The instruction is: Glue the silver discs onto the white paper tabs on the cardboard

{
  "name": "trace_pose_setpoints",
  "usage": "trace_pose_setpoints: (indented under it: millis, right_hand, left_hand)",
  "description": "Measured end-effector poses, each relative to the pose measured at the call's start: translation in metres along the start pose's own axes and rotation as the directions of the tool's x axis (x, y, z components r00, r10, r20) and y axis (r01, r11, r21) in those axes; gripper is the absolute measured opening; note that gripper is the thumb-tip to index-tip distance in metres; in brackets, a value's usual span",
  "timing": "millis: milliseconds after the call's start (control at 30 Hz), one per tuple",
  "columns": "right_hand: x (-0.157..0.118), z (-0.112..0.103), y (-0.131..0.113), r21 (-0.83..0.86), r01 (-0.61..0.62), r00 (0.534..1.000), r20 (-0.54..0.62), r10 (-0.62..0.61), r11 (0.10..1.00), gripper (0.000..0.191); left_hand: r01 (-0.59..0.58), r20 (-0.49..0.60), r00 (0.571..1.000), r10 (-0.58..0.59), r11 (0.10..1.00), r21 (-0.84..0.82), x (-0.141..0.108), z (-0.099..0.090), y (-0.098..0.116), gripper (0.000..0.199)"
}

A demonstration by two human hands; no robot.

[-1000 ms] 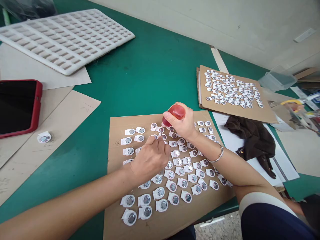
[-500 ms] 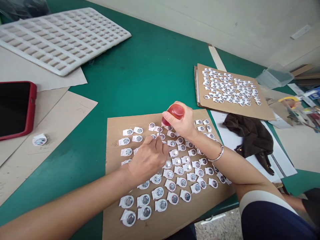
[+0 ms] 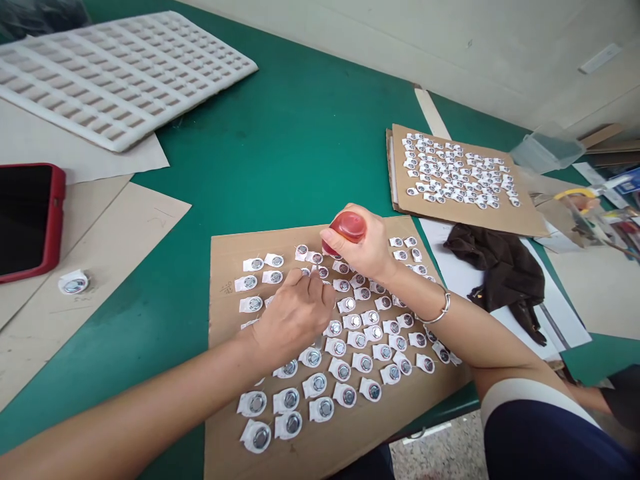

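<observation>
A cardboard sheet (image 3: 225,460) in front of me carries rows of small round silver parts (image 3: 321,409) on white paper-like tabs. My right hand (image 3: 371,248) is wrapped around a soft red squeeze bottle (image 3: 350,227), tipped nozzle down over the upper rows; the nozzle is mostly hidden. Just left of it, my left hand (image 3: 300,310) is closed with fingers pinched around a thin metal tool that looks like tweezers (image 3: 316,265). Its tip reaches a part in the upper rows, and its back end shows below the palm. The left hand covers several parts in the left-middle rows.
A second cardboard (image 3: 525,217) full of similar parts lies back right. Brown cloth (image 3: 495,267) rests on white paper nearby. At left are a white grid tray (image 3: 120,143), a red-cased phone (image 3: 59,213) and one lone part (image 3: 75,283). A clear box (image 3: 547,150) stands far right.
The view has shifted slightly, moving the whole scene a little left in the picture. Both hands keep nearly the same place and grip over the cardboard.
</observation>
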State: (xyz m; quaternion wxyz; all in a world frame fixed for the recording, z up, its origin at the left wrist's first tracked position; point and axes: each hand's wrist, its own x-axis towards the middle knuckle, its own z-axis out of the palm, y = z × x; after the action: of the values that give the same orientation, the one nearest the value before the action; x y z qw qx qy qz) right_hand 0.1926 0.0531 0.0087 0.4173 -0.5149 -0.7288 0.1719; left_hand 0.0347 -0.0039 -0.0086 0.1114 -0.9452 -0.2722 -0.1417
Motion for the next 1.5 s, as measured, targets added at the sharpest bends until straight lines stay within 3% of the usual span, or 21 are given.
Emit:
trace_pose_setpoints:
  millis: [167,300,400,567,700,800,1033,1500]
  right_hand:
    - [-0.001,0.001,0.000,0.012,0.031,1.000,0.004,-0.031,0.999,0.025]
    - [-0.004,0.000,0.000,0.021,-0.027,0.999,0.018,0.027,0.999,0.027]
    - [-0.006,-0.006,-0.001,0.037,-0.103,0.995,0.013,0.102,0.994,0.028]
    - [-0.013,-0.017,-0.001,0.204,-0.157,0.965,-0.175,0.194,0.966,0.028]
    - [-0.026,-0.019,0.003,0.261,-0.269,0.942,-0.127,0.310,0.927,0.032]
    - [-0.036,-0.015,0.003,0.205,-0.274,0.945,-0.123,0.302,0.940,0.029]
    - [-0.044,-0.011,-0.001,0.157,-0.178,0.961,-0.183,0.206,0.971,0.021]
    - [-0.045,-0.009,0.003,0.150,-0.191,0.965,-0.150,0.214,0.970,0.021]
  left_hand:
    - [0.021,0.008,1.000,-0.020,0.997,-0.073,0.000,-0.001,-0.004,0.025]
    - [0.100,0.088,0.993,-0.081,0.962,-0.253,0.002,-0.009,-0.018,0.017]
    - [0.211,0.157,0.975,-0.157,0.877,-0.432,0.007,-0.014,-0.033,0.013]
    - [0.406,0.290,0.913,-0.286,0.683,-0.607,0.014,-0.012,-0.053,0.015]
    - [0.494,0.355,0.868,-0.347,0.531,-0.688,0.012,-0.007,-0.059,0.011]
    - [0.524,0.376,0.847,-0.376,0.467,-0.712,0.009,-0.005,-0.060,0.010]
    - [0.532,0.382,0.839,-0.388,0.437,-0.725,0.006,-0.002,-0.061,0.008]
    - [0.516,0.363,0.848,-0.386,0.445,-0.732,0.008,-0.004,-0.060,0.008]
